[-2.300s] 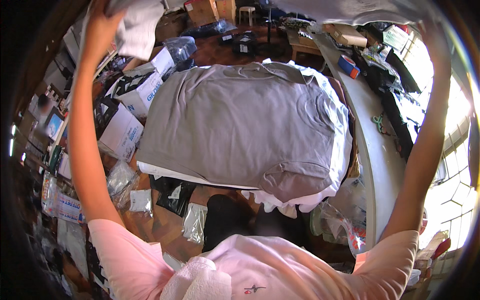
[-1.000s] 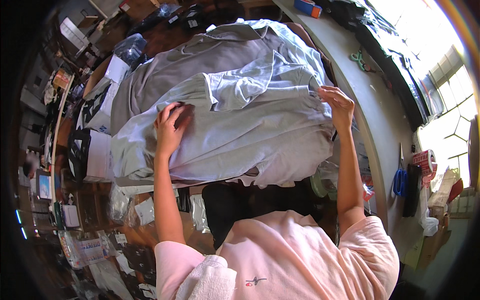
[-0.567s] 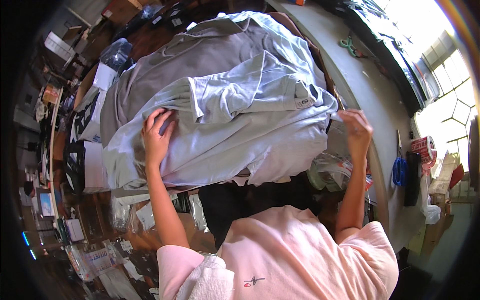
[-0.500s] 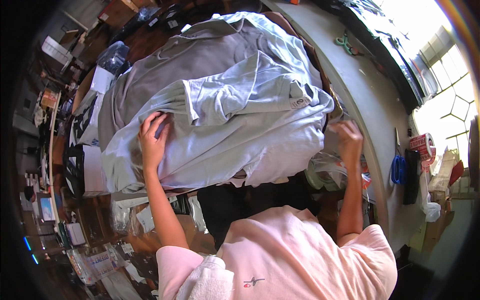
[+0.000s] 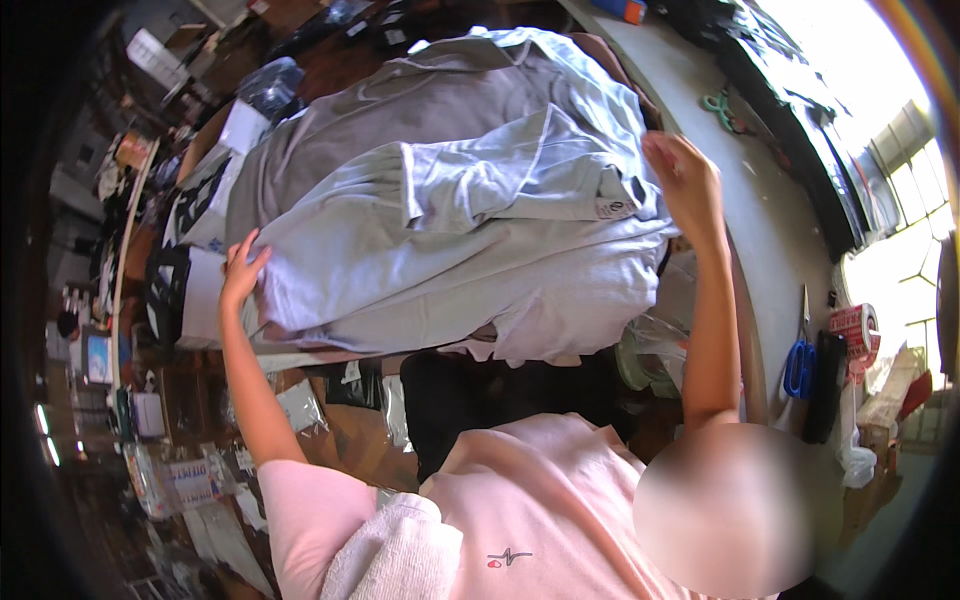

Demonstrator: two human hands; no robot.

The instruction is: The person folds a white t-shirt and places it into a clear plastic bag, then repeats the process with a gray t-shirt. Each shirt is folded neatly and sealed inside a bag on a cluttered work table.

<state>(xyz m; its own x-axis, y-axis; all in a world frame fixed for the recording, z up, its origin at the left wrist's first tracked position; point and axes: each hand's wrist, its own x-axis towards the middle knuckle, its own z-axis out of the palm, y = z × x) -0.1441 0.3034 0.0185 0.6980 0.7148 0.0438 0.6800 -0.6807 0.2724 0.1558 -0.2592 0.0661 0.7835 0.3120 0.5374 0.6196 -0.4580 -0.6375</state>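
Note:
A pale grey T-shirt (image 5: 400, 265) lies spread on a pile of garments, its upper part folded over so that a sleeve and the collar with a printed neck mark show. At the shirt's left edge is my left hand (image 5: 243, 268), thumb and fingers apart and touching the cloth. My right hand (image 5: 688, 185) is raised beside the collar at the right, fingers loosely bent, with nothing visible in it. Beneath and beyond lies a darker grey garment (image 5: 330, 145).
A pale tabletop (image 5: 765, 225) runs along the right. On it are green-handled scissors (image 5: 722, 112), blue-handled scissors (image 5: 799, 368) and a red-and-white tape roll (image 5: 855, 335). White boxes (image 5: 203, 285) stand left of the pile. Plastic-wrapped packages (image 5: 300, 405) lie below it.
My left hand has moved left to the shirt's edge. My right hand has risen from the lower right to beside the collar. The view has shifted slightly.

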